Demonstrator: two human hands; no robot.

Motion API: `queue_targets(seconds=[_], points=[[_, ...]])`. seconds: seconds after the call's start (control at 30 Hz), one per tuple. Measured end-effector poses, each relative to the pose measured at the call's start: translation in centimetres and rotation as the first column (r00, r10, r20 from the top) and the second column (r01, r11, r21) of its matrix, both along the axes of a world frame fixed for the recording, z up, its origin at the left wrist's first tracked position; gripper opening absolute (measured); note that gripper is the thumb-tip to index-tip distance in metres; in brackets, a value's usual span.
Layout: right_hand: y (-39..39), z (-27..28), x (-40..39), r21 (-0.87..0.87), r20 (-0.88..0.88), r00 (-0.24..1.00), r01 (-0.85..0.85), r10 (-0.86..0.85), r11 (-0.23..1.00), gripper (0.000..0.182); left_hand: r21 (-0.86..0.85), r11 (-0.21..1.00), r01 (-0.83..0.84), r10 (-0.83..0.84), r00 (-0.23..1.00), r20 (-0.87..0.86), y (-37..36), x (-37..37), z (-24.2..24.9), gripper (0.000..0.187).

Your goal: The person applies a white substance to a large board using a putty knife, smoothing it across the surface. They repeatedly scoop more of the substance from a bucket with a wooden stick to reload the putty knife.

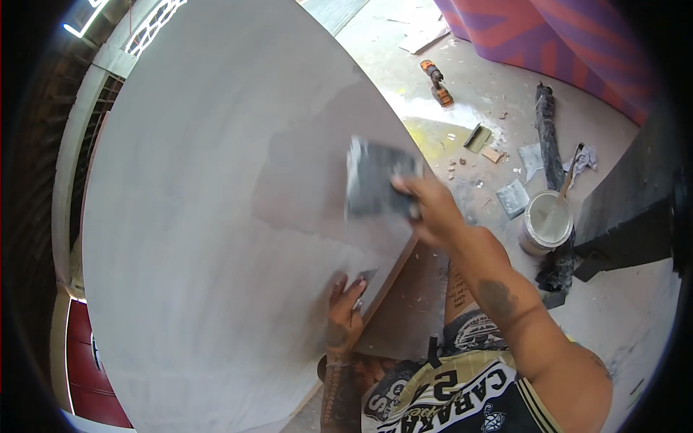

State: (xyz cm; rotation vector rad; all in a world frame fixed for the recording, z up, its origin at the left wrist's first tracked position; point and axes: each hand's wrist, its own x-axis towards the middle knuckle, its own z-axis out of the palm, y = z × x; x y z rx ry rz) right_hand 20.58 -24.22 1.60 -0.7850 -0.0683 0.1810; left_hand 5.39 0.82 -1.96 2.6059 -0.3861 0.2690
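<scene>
In the head view, the pale panel [180,216] fills most of the scene, and the right hand [427,202] is clamped on a broad flat blade [372,180] over the panel's right-hand part, thumb on its face. Blur hides whether the blade touches the panel; were it tilted onto one corner, that corner could score the surface. Beneath the blade's left end lies a darker patch [299,159] on the panel; if that is damp, a heavy or uneven stroke might leave ridges there. The left hand [343,317] rests low at the panel's right edge, its fingers bent and closed on a small dark blade [369,278]; a slip over that edge could nick the rim or catch a finger. To the panel's right on the floor, the bucket [535,237] with a stick [574,164] leaning out could tip if knocked. Loose crumbs [462,166] beside the panel might stick to a dropped blade and scratch later.
</scene>
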Motion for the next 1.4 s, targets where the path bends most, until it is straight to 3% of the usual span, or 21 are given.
queue_targets(seconds=[0.03,0.1,0.17,0.27,0.37,0.47,0.57,0.63,0.7,0.8,0.9,1.0,1.23,1.4], points=[[0.2,0.4,2.7,-0.420,0.256,0.943,0.308,-0.214,0.853,0.033,-0.100,0.994,-0.035,0.028,0.997,-0.067,-0.1,-1.0,-1.3,0.052],[0.5,3.5,6.5,-0.352,0.509,0.809,0.506,-0.293,0.787,0.033,-0.248,0.965,-0.081,0.041,0.986,-0.162,0.0,-2.3,-3.0,0.050],[0.9,5.7,8.6,-0.454,0.527,0.780,0.595,-0.338,0.664,0.035,-0.309,0.941,-0.138,0.083,0.979,-0.186,-0.3,-3.6,-3.7,0.046],[4.5,4.7,13.0,-0.142,0.809,0.321,0.919,-0.492,0.367,0.040,-0.364,0.888,-0.280,0.178,0.941,-0.289,0.8,-5.5,-5.2,0.042],[9.2,6.7,9.2,-0.210,0.790,0.300,0.952,-0.535,0.224,0.046,-0.339,0.873,-0.351,0.249,0.918,-0.309,1.2,-6.2,-6.0,0.040],[10.7,6.7,4.8,-0.195,0.837,0.371,0.889,-0.402,0.413,0.049,-0.304,0.867,-0.394,0.290,0.897,-0.334,-0.3,-5.7,-4.3,0.038],[8.8,2.4,6.6,-0.170,0.828,0.380,0.870,-0.412,0.462,0.049,-0.306,0.876,-0.374,0.268,0.903,-0.336,0.0,-5.3,-4.4,0.038],[6.1,1.1,9.0,-0.350,0.658,0.565,0.815,-0.498,0.462,0.047,-0.331,0.863,-0.383,0.263,0.898,-0.354,-0.2,-5.6,-4.8,0.038],[4.4,1.2,11.8,-0.431,0.487,0.606,0.793,-0.629,0.431,0.043,-0.354,0.833,-0.425,0.279,0.876,-0.393,-0.5,-5.6,-4.4,0.038],[3.3,3.7,13.6,-0.344,0.349,0.755,0.654,-0.555,0.674,0.043,-0.317,0.896,-0.312,0.233,0.936,-0.264,0.7,-5.6,-6.3,0.038],[5.4,5.8,12.9,-0.239,0.567,0.557,0.816,-0.607,0.526,0.044,-0.316,0.892,-0.323,0.252,0.936,-0.244,0.6,-5.9,-6.3,0.038],[7.6,7.3,10.8,-0.133,0.664,0.462,0.846,-0.587,0.516,0.046,-0.316,0.888,-0.334,0.256,0.930,-0.264,0.8,-5.8,-6.2,0.038],[11.7,7.5,5.2,-0.123,0.835,0.387,0.824,-0.391,0.553,0.065,-0.357,0.874,-0.328,0.238,0.932,-0.274,0.3,-4.9,-5.4,0.038],[14.8,5.3,1.3,-0.205,0.910,0.371,0.790,-0.185,0.577,0.065,-0.382,0.860,-0.339,0.223,0.922,-0.315,-0.1,-4.6,-5.6,0.038]])
